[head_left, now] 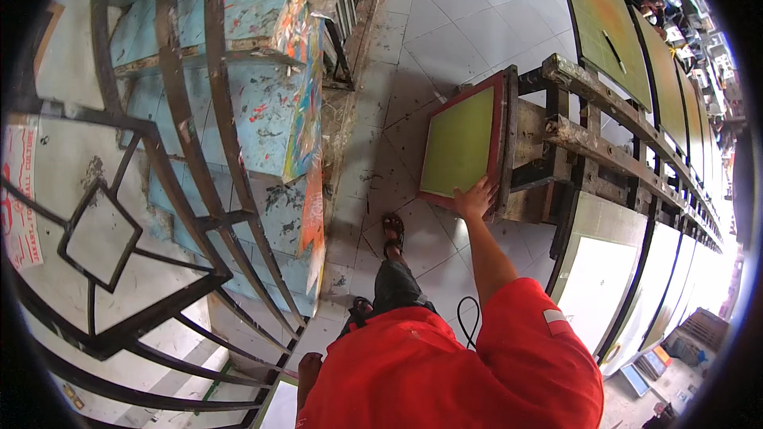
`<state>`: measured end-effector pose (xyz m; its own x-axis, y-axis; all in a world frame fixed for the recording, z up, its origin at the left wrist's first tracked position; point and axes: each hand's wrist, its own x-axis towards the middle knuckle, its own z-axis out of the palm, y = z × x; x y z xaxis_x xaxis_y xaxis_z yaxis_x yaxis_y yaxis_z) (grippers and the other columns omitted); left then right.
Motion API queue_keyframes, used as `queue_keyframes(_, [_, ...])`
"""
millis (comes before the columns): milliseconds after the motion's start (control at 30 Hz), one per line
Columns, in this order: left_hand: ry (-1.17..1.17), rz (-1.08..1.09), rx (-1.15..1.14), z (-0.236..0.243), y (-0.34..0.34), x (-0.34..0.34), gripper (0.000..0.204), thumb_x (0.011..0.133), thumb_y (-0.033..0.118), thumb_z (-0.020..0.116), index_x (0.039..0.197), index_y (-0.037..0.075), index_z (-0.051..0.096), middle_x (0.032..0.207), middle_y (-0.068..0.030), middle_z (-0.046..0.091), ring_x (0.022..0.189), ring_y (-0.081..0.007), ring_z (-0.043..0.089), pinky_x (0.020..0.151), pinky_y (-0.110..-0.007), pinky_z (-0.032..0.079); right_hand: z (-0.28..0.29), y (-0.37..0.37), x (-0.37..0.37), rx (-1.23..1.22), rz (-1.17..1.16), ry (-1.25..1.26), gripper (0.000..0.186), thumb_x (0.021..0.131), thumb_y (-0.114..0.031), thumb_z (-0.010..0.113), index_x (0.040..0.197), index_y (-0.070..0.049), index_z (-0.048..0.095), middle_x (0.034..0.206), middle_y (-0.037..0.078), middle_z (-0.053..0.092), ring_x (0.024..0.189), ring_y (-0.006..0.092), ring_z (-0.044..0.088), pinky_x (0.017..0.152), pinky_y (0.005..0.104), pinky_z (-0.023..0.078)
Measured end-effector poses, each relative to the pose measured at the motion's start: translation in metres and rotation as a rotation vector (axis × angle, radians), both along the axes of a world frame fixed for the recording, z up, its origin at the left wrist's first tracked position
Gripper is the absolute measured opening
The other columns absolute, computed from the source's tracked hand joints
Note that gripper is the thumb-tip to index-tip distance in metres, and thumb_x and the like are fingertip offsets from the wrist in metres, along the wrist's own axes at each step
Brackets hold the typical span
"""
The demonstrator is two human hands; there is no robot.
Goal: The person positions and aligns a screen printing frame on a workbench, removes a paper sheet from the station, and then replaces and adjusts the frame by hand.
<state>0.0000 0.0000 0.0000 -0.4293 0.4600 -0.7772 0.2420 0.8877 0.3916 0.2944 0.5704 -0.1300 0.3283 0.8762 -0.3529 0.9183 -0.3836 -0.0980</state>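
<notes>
My right hand [474, 196] reaches forward, its fingers spread over the near corner of a framed screen [459, 143]. The screen has a yellow-green face and a red and dark wooden border. It stands tilted against the end of a long wooden rack [531, 160]. The fingers touch the lower border and the edge of the green face. My left hand [310, 369] hangs low beside my body, next to my red shirt. It is dark and partly cut off by the shirt, so its finger pose is unclear.
Paint-splattered blue steps [262, 127] rise on the left behind a dark metal railing [171, 143]. To the right, long green-topped tables [608, 28] and white-topped boards [596, 270] flank the rack. A black cable [469, 322] loops on the tiled floor [453, 0].
</notes>
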Motion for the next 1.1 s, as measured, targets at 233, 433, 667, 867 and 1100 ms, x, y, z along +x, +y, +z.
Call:
queue_keyframes(233, [-0.066, 0.204, -0.007, 0.017, 0.082, -0.017, 0.022, 0.086, 0.020, 0.054, 0.091, 0.001, 0.063, 0.066, -0.0067, 0.059, 0.057, -0.0153, 0.054, 0.055, -0.032, 0.045, -0.025, 0.062, 0.034, 0.164, -0.115, 0.226, 0.074, 0.071, -0.030, 0.076, 0.127, 0.002, 0.041, 0.111, 0.025, 0.057, 0.103, 0.0412, 0.056, 0.089, 0.0461, 0.044])
queue_keyframes(433, [0.161, -0.059, 0.069, 0.024, 0.083, -0.014, 0.026, 0.084, 0.021, 0.059, 0.095, -0.002, 0.060, 0.078, -0.0139, 0.061, 0.069, -0.0267, 0.059, 0.063, -0.038, 0.047, 0.000, 0.049, -0.061, 0.370, -0.230, 0.874, 0.050, 0.072, -0.023, 0.074, 0.107, 0.006, 0.053, 0.088, 0.017, 0.063, 0.081, 0.0278, 0.062, 0.071, 0.0388, 0.048])
queue_keyframes(667, [0.333, -0.518, 0.450, 0.015, 0.198, -0.017, 0.086, 0.069, 0.023, 0.075, 0.138, 0.001, 0.030, 0.136, -0.0242, 0.037, 0.126, -0.0392, 0.037, 0.104, -0.043, 0.034, 0.231, 0.018, -0.144, 0.032, -0.417, 1.496, 0.053, 0.082, -0.026, 0.069, 0.114, 0.011, 0.051, 0.101, 0.014, 0.060, 0.088, 0.0231, 0.058, 0.078, 0.0369, 0.047])
queue_keyframes(867, [0.346, -0.538, 0.884, 0.031, 0.180, 0.007, 0.091, 0.067, 0.030, 0.080, 0.138, 0.000, 0.031, 0.138, -0.0240, 0.036, 0.128, -0.0374, 0.036, 0.104, -0.042, 0.034, 0.427, -0.133, -0.144, 0.013, -0.206, 1.983, 0.043, 0.091, -0.036, 0.057, 0.115, -0.001, 0.050, 0.102, 0.011, 0.059, 0.091, 0.0219, 0.058, 0.081, 0.0376, 0.049])
queue_keyframes(1100, [0.462, 0.107, 1.156, 0.083, 0.022, -0.005, 0.049, 0.074, 0.017, 0.075, 0.110, -0.007, 0.054, 0.106, -0.0215, 0.062, 0.095, -0.0323, 0.060, 0.084, -0.038, 0.046, 0.625, -0.351, -0.134, 0.185, 0.111, 2.196, 0.053, 0.094, -0.036, 0.050, 0.130, 0.003, 0.043, 0.110, 0.012, 0.059, 0.099, 0.0179, 0.057, 0.092, 0.0308, 0.042])
